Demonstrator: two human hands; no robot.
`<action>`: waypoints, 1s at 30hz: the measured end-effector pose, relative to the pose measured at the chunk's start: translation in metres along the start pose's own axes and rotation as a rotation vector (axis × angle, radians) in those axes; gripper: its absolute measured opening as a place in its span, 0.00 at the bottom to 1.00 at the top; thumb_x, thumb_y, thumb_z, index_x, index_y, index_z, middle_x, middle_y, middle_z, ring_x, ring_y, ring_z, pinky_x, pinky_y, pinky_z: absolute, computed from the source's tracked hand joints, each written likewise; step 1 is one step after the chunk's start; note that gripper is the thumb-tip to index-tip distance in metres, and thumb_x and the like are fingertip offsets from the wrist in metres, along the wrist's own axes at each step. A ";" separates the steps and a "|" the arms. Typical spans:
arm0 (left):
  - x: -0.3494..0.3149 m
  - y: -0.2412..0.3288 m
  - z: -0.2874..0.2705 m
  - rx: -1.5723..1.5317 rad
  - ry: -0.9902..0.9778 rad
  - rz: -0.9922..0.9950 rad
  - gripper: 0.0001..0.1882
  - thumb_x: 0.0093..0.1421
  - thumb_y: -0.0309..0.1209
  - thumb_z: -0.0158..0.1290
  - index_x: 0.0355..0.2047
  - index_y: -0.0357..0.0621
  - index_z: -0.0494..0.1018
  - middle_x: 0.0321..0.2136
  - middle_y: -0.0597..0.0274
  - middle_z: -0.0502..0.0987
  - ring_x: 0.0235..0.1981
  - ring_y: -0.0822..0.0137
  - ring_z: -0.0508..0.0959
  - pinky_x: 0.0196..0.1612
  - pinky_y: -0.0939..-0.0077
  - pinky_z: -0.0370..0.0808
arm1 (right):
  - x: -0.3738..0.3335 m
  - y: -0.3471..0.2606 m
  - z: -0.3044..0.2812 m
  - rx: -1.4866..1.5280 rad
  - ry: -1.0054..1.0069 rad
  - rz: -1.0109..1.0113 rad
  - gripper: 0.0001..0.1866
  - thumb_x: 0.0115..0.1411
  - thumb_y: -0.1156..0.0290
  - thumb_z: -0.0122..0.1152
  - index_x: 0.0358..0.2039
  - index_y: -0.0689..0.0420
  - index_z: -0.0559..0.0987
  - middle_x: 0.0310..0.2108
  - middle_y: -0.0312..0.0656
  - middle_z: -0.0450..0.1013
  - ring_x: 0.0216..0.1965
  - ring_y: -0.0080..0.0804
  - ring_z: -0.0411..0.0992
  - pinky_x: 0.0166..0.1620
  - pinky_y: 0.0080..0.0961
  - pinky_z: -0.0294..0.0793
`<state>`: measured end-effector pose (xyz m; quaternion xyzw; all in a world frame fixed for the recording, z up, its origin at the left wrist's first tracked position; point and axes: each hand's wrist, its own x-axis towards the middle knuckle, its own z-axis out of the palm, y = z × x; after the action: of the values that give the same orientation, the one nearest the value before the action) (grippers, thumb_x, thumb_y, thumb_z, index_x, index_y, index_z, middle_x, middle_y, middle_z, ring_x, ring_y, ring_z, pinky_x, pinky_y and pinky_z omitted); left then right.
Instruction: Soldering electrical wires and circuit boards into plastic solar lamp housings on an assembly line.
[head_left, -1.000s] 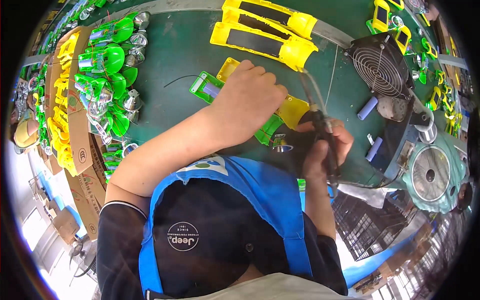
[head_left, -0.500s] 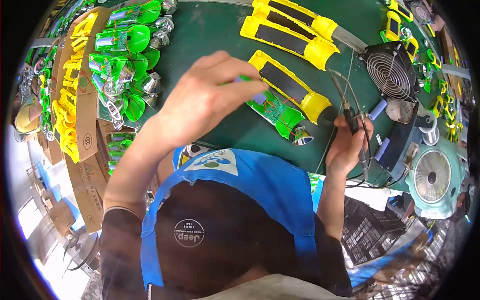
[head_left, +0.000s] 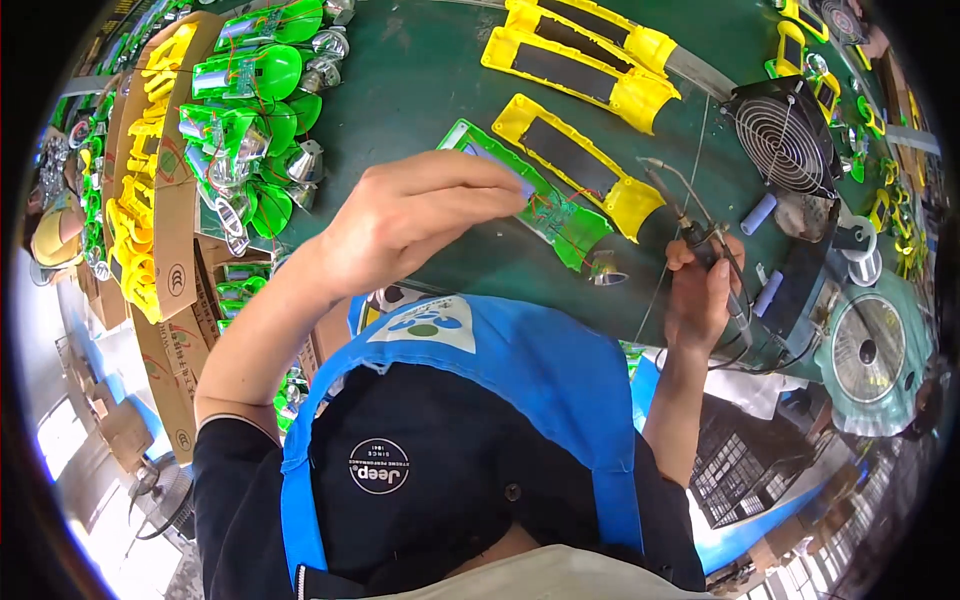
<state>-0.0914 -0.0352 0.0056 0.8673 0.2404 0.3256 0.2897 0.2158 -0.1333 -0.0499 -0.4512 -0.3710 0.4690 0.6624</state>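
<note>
Carton point(head_left: 178, 235) and yellow frames point(head_left: 137, 235) sit at our far left, with green housings point(head_left: 283, 130) piled just beside them. Our left hand point(head_left: 400, 215) has shifted leftward off the yellow shell point(head_left: 628, 207) it covered a second ago. Its fingers are stretched out and pressed together over the battery point(head_left: 487, 154) of one separate green housing point(head_left: 577, 228); whether they pinch anything, we cannot tell. That housing lies open side up in front of us, slanting down to the right, so its wired board point(head_left: 560, 212) is now uncovered. The yellow shell lies just beyond it. Our right hand point(head_left: 700, 300) is farther right than a second ago, fingers curled round the soldering iron point(head_left: 702, 243), whose tip is apart from the board. Past it lie two loose purple cells point(head_left: 758, 214), and beyond those a black fan point(head_left: 778, 130).

As for print, the carton carries a round mark and lettering, our dark shirt point(head_left: 379, 466) a round badge with upside-down lettering, and our blue apron point(head_left: 520, 345) a white patch with a blue-and-green emblem.
</note>
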 end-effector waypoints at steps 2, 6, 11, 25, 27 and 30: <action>0.008 -0.009 0.000 0.043 -0.051 0.069 0.17 0.48 0.16 0.57 0.40 0.41 0.78 0.35 0.59 0.79 0.34 0.60 0.78 0.35 0.69 0.74 | -0.001 -0.007 0.001 -0.022 -0.043 0.031 0.18 0.64 0.59 0.56 0.42 0.61 0.66 0.30 0.47 0.70 0.33 0.35 0.69 0.40 0.31 0.67; 0.029 -0.013 0.007 0.208 -0.181 0.176 0.14 0.43 0.23 0.61 0.33 0.48 0.77 0.27 0.68 0.75 0.30 0.65 0.72 0.31 0.71 0.64 | 0.003 -0.015 0.001 -0.053 -0.049 0.130 0.16 0.61 0.64 0.59 0.40 0.63 0.69 0.29 0.45 0.71 0.30 0.31 0.71 0.38 0.28 0.70; 0.037 -0.010 0.018 0.322 -0.282 0.137 0.10 0.43 0.28 0.62 0.24 0.50 0.72 0.25 0.70 0.70 0.34 0.67 0.70 0.38 0.70 0.63 | 0.013 -0.021 0.011 -0.078 -0.045 0.262 0.15 0.57 0.68 0.58 0.38 0.66 0.70 0.26 0.45 0.72 0.24 0.28 0.71 0.32 0.24 0.71; 0.049 -0.013 0.023 0.393 -0.399 0.110 0.09 0.44 0.28 0.59 0.18 0.48 0.68 0.22 0.68 0.66 0.32 0.67 0.69 0.39 0.69 0.62 | 0.021 -0.025 0.020 -0.219 -0.204 0.371 0.11 0.55 0.74 0.62 0.35 0.66 0.73 0.26 0.43 0.74 0.24 0.25 0.74 0.31 0.20 0.75; 0.048 -0.014 0.025 0.387 -0.395 0.110 0.09 0.44 0.29 0.59 0.18 0.48 0.68 0.22 0.68 0.66 0.32 0.68 0.69 0.39 0.69 0.62 | 0.018 -0.025 0.019 -0.222 -0.190 0.374 0.11 0.55 0.74 0.62 0.35 0.66 0.73 0.27 0.43 0.74 0.24 0.25 0.74 0.31 0.20 0.76; 0.047 -0.012 0.026 0.382 -0.390 0.112 0.09 0.45 0.29 0.59 0.18 0.48 0.68 0.22 0.68 0.66 0.32 0.68 0.69 0.39 0.69 0.62 | 0.014 -0.024 0.019 -0.245 -0.186 0.359 0.12 0.54 0.74 0.63 0.35 0.67 0.73 0.28 0.44 0.74 0.25 0.26 0.75 0.32 0.20 0.76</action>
<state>-0.0439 -0.0068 0.0011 0.9644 0.1890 0.1168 0.1434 0.2096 -0.1187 -0.0198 -0.5419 -0.3985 0.5701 0.4717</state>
